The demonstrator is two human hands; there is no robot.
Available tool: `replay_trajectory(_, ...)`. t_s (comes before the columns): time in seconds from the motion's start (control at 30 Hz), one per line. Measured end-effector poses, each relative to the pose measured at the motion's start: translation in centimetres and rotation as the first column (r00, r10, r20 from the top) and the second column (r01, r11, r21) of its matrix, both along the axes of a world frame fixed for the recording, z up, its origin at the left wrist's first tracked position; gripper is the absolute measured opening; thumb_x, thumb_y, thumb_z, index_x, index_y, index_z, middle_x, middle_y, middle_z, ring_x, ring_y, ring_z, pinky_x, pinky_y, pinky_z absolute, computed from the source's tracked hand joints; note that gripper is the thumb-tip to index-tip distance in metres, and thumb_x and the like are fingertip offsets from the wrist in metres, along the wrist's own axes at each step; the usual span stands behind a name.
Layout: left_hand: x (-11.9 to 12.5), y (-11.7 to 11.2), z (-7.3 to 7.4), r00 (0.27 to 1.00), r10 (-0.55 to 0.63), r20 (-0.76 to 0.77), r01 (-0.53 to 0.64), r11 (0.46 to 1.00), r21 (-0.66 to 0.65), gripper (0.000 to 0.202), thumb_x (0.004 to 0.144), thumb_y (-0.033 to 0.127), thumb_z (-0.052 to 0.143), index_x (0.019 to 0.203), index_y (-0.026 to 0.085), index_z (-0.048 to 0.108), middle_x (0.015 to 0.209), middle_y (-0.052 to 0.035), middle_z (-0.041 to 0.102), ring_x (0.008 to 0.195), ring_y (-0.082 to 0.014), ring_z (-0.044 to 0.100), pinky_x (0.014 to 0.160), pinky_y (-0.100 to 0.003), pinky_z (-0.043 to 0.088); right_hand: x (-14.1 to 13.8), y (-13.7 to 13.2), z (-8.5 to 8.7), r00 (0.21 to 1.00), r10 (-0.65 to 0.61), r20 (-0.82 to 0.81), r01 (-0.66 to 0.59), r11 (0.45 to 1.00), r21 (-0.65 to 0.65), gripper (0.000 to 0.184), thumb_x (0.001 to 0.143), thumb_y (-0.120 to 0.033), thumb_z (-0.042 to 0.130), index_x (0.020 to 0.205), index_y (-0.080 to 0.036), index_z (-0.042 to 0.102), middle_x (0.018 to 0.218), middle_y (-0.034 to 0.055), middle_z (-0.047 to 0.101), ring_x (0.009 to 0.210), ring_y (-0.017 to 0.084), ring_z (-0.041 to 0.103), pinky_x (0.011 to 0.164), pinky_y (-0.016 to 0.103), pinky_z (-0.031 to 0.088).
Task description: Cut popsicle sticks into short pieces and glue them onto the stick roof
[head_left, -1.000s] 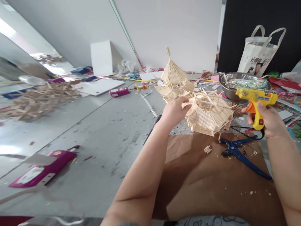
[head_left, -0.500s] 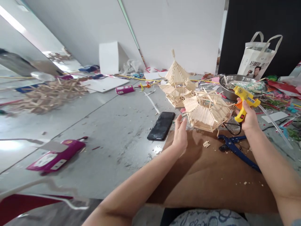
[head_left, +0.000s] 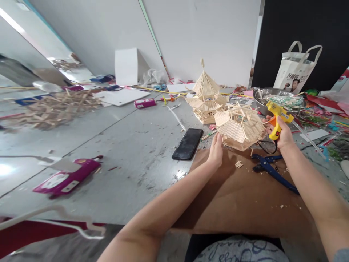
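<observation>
A roofed model of thin wooden sticks (head_left: 240, 129) sits at the far edge of a brown board (head_left: 231, 203). Against its left lower side rest the straight fingers of my left hand (head_left: 216, 153); no firm grip shows. My right hand (head_left: 283, 136) is closed round the handle of a yellow glue gun (head_left: 278, 120), a clear glue stick jutting from its back. Some fingers of that hand reach the model's right side. Behind stands a taller stick tower (head_left: 206, 94) with a pointed roof. Blue-handled cutters (head_left: 272, 173) and a few short stick pieces (head_left: 239, 164) lie on the board.
A black phone (head_left: 188, 144) lies left of the board. Purple power strips (head_left: 68, 176) and a heap of sticks (head_left: 60, 109) are further left. A metal bowl (head_left: 263, 105), a white bag (head_left: 294, 71) and craft scraps fill the back right.
My left hand has moved right and forward to the model's side. My right hand, with the glue gun, has come slightly left, its fingers now at the model.
</observation>
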State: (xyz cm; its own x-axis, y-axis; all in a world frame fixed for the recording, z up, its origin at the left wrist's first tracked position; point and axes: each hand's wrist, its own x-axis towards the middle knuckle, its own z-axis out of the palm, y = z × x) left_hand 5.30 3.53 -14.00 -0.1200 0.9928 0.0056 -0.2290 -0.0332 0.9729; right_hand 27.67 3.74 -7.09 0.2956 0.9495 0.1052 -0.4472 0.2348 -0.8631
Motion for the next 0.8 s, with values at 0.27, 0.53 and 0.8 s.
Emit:
replay_trajectory(0.27, -0.6, 2.4, 0.0, 0.988, 0.029, 0.154, -0.023, 0.999, -0.04, 0.04, 0.08, 0.054, 0.048, 0.099, 0.021, 0.057, 0.107, -0.0062, 0.061, 0.096, -0.017, 0.058, 0.083, -0.028, 0.046, 0.0, -1.9, -0.5, 1.0, 0.007, -0.004, -0.007, 1.0, 0.026, 0.032, 0.06, -0.046, 0.071, 0.077, -0.021, 0.058, 0.087, 0.0003, 0.068, 0.085, 0.017, 0.066, 0.065, 0.028, 0.054)
replay_trajectory(0.53, 0.0, 4.3, 0.2, 0.977, 0.017, 0.212, -0.007, 0.999, -0.05, 0.04, 0.079, 0.055, 0.048, 0.09, 0.018, 0.058, 0.097, -0.006, 0.063, 0.084, -0.015, 0.058, 0.074, -0.025, 0.045, 0.2, -3.1, -1.3, 0.997, 0.048, -0.053, -0.048, 0.999, 0.008, 0.029, 0.063, -0.047, 0.068, 0.079, -0.024, 0.06, 0.094, -0.0001, 0.068, 0.097, 0.018, 0.062, 0.07, 0.031, 0.054)
replay_trajectory(0.8, 0.5, 5.0, 0.2, 0.991, 0.014, 0.136, -0.008, 0.999, -0.042, 0.041, 0.079, 0.055, 0.045, 0.089, 0.017, 0.058, 0.093, -0.0081, 0.064, 0.076, -0.0145, 0.059, 0.069, -0.026, 0.044, -0.1, -3.8, -1.5, 1.0, 0.001, -0.013, 0.0, 1.0, 0.021, 0.028, 0.065, -0.044, 0.068, 0.082, -0.023, 0.06, 0.09, 0.0005, 0.068, 0.095, 0.018, 0.063, 0.068, 0.03, 0.055)
